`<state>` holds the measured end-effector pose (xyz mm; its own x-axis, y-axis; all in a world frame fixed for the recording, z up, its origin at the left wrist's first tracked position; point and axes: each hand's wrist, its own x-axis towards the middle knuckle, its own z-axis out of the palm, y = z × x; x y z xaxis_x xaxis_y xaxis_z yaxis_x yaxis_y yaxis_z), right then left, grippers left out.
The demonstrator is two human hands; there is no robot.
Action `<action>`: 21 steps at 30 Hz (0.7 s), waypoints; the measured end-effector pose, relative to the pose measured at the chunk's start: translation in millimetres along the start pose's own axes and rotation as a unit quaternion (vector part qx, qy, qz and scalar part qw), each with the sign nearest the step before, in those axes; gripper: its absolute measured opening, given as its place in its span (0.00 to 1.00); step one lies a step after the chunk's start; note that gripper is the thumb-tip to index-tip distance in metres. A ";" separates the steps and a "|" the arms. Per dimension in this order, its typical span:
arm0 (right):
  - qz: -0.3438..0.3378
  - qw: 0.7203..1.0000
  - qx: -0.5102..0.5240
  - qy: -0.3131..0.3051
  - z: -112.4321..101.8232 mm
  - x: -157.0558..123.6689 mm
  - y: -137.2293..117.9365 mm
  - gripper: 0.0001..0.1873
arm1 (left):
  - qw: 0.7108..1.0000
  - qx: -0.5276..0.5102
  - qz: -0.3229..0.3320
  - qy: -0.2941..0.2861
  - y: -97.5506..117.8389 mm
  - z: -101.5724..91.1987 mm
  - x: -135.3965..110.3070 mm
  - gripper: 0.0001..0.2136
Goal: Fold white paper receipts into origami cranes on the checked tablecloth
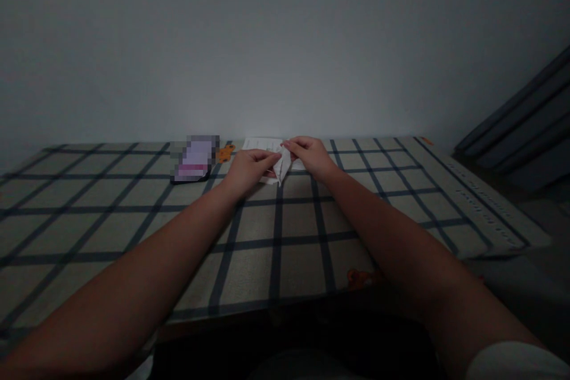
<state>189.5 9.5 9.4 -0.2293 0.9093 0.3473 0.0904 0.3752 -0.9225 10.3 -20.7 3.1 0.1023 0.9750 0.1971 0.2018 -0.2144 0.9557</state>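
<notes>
A piece of thin white paper or tissue point(283, 167), creased and pointed at its lower end, is held up between my two hands. My left hand point(248, 171) pinches its left side between thumb and fingers. On the other side, my right hand point(309, 155) grips the upper right edge with its fingertips. Beneath them, partly covered by the hands, a flat white sheet point(259, 143) with faint print lies on the cloth. Whether the held piece joins that sheet I cannot tell.
A checked tablecloth point(294, 219) covers the table, with orange bear figures point(226, 153) on it. To the left of my hands lies a phone point(195, 160), its screen pixelated. A pale wall point(285, 41) stands behind the table, and a dark curtain point(525, 130) hangs at the right.
</notes>
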 end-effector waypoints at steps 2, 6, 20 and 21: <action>-0.011 1.000 -0.009 0.005 -0.7 -0.2 0.0 0.19 | 1.000 0.006 0.002 0.000 0.0 0.5 0.0 0.16; -0.028 1.000 -0.002 0.005 -0.8 -0.2 0.1 0.19 | 1.000 -0.006 -0.003 -0.010 -0.4 1.8 0.5 0.17; 0.039 0.992 0.083 -0.085 6.0 -2.0 3.1 0.11 | 0.993 0.034 0.088 0.066 7.2 -1.4 -1.1 0.16; 0.044 0.991 0.081 -0.093 6.1 -2.2 2.7 0.10 | 0.992 0.046 0.092 0.072 7.1 -1.3 -1.3 0.16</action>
<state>184.3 7.4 5.2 -0.4036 0.8824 0.2420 -0.0354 0.2493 -0.9678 10.3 -23.4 9.9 0.0074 0.9161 0.4009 0.2809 -0.3867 0.8784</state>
